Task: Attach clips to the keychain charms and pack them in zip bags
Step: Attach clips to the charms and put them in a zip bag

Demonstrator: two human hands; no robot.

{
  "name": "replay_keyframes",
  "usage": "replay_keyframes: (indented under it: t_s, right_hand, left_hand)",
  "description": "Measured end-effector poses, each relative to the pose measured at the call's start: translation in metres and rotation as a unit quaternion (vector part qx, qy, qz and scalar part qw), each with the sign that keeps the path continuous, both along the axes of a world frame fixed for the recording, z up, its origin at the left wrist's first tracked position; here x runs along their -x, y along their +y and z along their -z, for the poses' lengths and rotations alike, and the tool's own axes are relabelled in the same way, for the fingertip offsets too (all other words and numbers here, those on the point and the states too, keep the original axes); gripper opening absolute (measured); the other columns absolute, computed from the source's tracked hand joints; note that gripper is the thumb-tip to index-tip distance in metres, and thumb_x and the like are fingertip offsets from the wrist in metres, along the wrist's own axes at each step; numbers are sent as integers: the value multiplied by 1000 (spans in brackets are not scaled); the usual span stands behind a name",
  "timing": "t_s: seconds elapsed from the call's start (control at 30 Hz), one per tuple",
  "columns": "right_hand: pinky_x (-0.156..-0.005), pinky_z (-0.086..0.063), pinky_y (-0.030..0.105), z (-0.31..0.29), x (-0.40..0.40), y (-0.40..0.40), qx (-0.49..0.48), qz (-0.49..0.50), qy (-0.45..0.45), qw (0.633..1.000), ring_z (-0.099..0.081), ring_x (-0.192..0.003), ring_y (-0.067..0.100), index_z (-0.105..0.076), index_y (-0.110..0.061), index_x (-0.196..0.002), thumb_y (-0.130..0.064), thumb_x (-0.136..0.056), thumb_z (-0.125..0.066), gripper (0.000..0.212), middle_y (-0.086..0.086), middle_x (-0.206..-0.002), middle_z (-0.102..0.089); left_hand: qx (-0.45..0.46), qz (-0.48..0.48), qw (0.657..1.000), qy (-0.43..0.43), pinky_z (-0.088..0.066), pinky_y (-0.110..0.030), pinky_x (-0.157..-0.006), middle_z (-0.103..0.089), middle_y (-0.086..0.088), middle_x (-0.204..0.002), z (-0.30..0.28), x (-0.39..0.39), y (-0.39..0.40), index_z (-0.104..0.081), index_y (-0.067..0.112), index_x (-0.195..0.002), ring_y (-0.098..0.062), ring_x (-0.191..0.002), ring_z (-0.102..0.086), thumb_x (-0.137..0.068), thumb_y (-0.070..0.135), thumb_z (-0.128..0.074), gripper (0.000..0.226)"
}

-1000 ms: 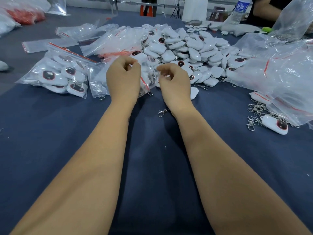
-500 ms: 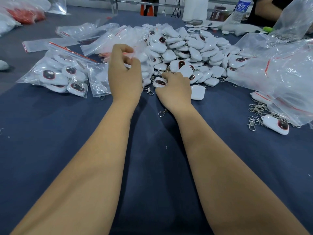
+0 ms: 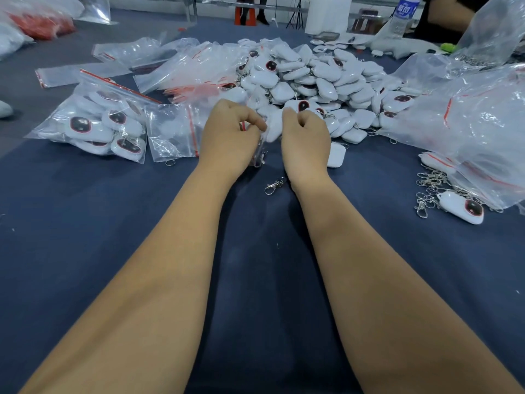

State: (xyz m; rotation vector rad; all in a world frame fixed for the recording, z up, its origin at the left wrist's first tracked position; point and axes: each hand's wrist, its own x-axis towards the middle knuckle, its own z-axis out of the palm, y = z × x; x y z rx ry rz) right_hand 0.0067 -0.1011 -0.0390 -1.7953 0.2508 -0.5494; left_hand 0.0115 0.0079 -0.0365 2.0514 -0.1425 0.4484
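Water bottle (image 3: 402, 13), far edge of the table, upper right: blue label bearing white characters, too blurred and small to read; no other text, brand, number or sign is legible on any item in view.

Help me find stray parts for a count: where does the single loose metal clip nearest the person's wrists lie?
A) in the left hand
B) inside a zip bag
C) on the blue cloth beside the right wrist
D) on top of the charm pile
C: the loose clip lies bare on the blue cloth, just left of the right wrist, outside any bag.
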Motion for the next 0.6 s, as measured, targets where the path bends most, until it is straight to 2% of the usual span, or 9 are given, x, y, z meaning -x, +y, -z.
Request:
replay_keyframes:
  t_s: [0.07, 0.13, 0.23, 0.33, 0.47, 0.53, 0.6]
  right_hand:
    - [-61, -43, 39, -3, 0, 0, -57, 7, -11, 998, -45, -60, 18, -34, -18, -62, -26, -94, -46, 35, -7, -57, -42]
    - [-63, -54, 43, -4, 0, -2, -147, -4, -19, 989, -55, -68, 26, -39, -16, -66, -24, -94, -45, 30, 5, -67, -48]
    - [-55, -53, 30, -5, -1, -4, -242, -11, -37, 970, -55, -69, 25, -42, -14, -67, -19, -93, -49, 27, 7, -70, -47]
    - [-56, -52, 30, -6, -1, -5, -287, -26, -44, 957, -56, -69, 26, -41, -13, -68, -15, -94, -48, 27, 6, -68, -46]
    - [-52, -50, 27, -12, 3, -3, -385, -111, -28, 916, -65, -58, 28, -48, -11, -82, -16, -96, -46, 15, 6, -63, -64]
    - [-44, -42, 21, -16, 5, -2, -390, -145, -6, 909, -60, -46, 24, -51, -11, -88, -20, -98, -46, 14, 11, -63, -69]
    - [-42, -37, 20, -16, 5, -2, -367, -160, 10, 916, -52, -40, 19, -52, -13, -85, -25, -97, -52, 18, 7, -57, -65]
  left_hand:
    - [-34, -6, 999, -2, -37, -12, -63, -50, 4, -100, 0, -1, 1, -64, 31, -73, -2, -65, -48, -83, 7, -56, 27]
    - [-66, -12, 998, -2, -44, -19, -72, -55, -5, -105, 1, -2, 2, -70, 26, -88, -10, -71, -54, -83, 10, -58, 20]
    - [-126, -50, 991, 0, -40, -23, -90, -55, -9, -123, 4, -6, 5, -71, 17, -113, -23, -107, -56, -84, 13, -59, 31]
    - [-175, -90, 980, 15, -33, -27, -99, -50, -11, -132, 6, -7, 8, -62, 14, -130, -29, -127, -43, -87, 15, -60, 43]
    - [-171, -132, 976, -28, -29, -22, -90, -50, -8, -132, 3, -5, 10, -61, 16, -131, -28, -128, -38, -86, 11, -57, 46]
    - [-137, -138, 980, -47, -31, -21, -86, -53, -7, -128, 0, -3, 10, -64, 17, -126, -25, -124, -43, -85, 8, -53, 43]
    - [-104, -128, 986, -39, -34, -22, -81, -54, -6, -125, -2, -1, 8, -68, 20, -120, -20, -114, -51, -85, 10, -53, 39]
